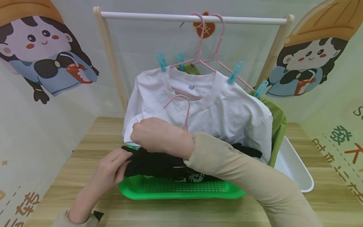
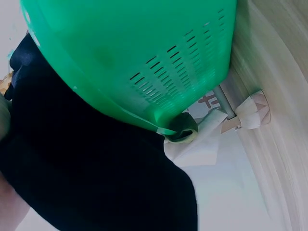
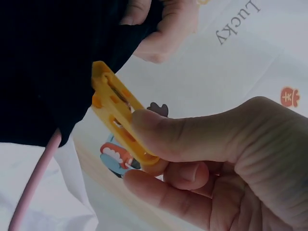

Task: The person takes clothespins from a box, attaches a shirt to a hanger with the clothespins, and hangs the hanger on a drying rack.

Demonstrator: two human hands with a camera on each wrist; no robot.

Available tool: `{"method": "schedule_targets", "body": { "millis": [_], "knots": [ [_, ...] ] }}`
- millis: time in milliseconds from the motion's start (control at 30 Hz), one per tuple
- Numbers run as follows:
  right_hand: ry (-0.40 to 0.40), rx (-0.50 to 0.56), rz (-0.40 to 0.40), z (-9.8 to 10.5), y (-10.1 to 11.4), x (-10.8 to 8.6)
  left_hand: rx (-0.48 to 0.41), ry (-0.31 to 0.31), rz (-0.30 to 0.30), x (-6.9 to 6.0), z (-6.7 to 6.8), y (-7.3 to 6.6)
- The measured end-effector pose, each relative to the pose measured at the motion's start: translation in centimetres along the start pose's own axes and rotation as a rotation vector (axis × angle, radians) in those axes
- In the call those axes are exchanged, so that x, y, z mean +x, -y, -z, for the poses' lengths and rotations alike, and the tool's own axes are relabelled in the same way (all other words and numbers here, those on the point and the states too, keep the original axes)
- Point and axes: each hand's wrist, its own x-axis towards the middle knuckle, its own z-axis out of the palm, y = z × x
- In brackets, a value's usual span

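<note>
In the right wrist view, my right hand (image 3: pixel 192 139) pinches a yellow clothespin (image 3: pixel 120 115) between thumb and fingers. The clothespin's tip meets the edge of a black T-shirt (image 3: pixel 43 62); whether it bites the cloth I cannot tell. My left hand (image 1: pixel 112 165) grips the black T-shirt's left end in the head view. A pink hanger (image 1: pixel 186 118) rises from that shirt, its hook hanging on nothing. Below the shirt lies a green basket (image 1: pixel 181 194). My right forearm crosses the shirt and covers part of it.
Behind, a white T-shirt (image 1: pixel 235 104) and a green garment (image 1: pixel 279 121) hang by pink hangers from the white rail (image 1: pixel 147 16) of a wooden-post rack. Blue clothespins (image 1: pixel 235 72) sit on their shoulders. At the right stands a white tray (image 1: pixel 295 167) on the wooden table (image 1: pixel 85 157).
</note>
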Motion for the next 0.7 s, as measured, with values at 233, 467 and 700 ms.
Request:
{"method": "schedule_targets", "body": {
  "millis": [233, 467, 700],
  "knots": [
    [-0.010, -0.007, -0.006, -0.5, 0.6, 0.3, 0.003, -0.024, -0.031, 0.0, -0.1, -0.1],
    [0.078, -0.033, -0.043, -0.6, 0.7, 0.5, -0.012, 0.007, 0.013, -0.2, -0.1, -0.1],
    [0.024, -0.051, -0.056, -1.4, 0.3, 0.1, -0.061, 0.112, 0.138, -1.2, 0.0, 0.1]
  ]
}}
